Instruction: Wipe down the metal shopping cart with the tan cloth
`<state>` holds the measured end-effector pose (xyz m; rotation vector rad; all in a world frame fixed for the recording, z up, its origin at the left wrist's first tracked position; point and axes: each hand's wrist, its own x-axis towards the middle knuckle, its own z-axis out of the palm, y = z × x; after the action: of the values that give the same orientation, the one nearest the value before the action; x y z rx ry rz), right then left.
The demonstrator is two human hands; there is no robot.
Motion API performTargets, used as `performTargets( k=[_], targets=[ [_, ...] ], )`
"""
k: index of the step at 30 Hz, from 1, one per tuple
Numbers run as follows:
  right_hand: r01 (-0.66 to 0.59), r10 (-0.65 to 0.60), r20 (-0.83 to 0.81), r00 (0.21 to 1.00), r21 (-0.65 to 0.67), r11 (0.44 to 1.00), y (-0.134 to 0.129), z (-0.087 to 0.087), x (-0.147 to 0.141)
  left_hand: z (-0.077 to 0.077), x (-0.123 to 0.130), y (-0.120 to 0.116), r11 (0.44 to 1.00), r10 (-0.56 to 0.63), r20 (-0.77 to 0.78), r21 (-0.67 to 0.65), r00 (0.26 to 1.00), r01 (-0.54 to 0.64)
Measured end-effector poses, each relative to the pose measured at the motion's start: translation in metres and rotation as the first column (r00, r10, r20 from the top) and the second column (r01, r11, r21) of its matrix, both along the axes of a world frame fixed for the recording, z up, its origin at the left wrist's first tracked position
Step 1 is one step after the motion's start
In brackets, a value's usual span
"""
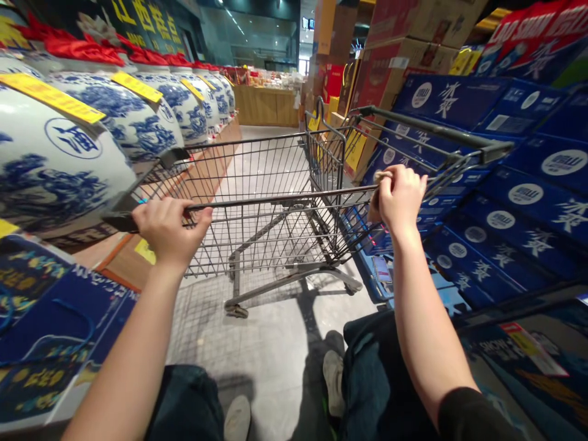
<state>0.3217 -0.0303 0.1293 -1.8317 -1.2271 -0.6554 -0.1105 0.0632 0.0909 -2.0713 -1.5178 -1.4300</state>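
A dark wire shopping cart [275,200] stands sideways in front of me, and its basket shows no goods. My left hand [168,229] is closed around the near top rim, close to the corner at the left. Farther right along the same rim, my right hand [400,196] is closed too. A small brown item [375,205] shows at the right hand's fingers; its kind is unclear. The cart's thick grey push bar [487,147] lies beyond the right hand. Below the basket, a caster wheel [236,311] touches the floor.
Large blue-and-white wine jars [87,147] with red cloth tops line a wooden ledge on the left. Stacked blue cartons [496,202] rise close on the right. Blue gift bags [50,324] stand at lower left. Pale floor [261,159] runs toward a wooden counter [266,105].
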Motion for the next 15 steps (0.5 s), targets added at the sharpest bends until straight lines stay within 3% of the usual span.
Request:
performTargets(
  k=[5,7,12,15],
  targets=[
    [-0.234,0.248,0.139,0.959,-0.114,0.966,0.003,-0.005,-0.064,0.001,-0.002,-0.001,1.0,-0.003,-0.004,-0.005,1.0,0.003],
    [-0.26,0.284,0.157,0.946,-0.158,0.953,0.0,-0.002,-0.072,0.002,-0.002,-0.002,1.0,-0.008,-0.007,-0.018,1.0,0.007],
    [-0.083,0.091,0.045,0.995,-0.151,0.985,-0.005,0.01,-0.034,0.004,0.001,-0.005,0.999,-0.017,-0.006,-0.034,1.0,0.016],
    [-0.079,0.088,0.06,0.994,-0.141,0.987,-0.003,0.009,-0.043,0.003,0.003,-0.006,0.999,-0.008,-0.006,-0.039,1.0,0.008]
  ],
)
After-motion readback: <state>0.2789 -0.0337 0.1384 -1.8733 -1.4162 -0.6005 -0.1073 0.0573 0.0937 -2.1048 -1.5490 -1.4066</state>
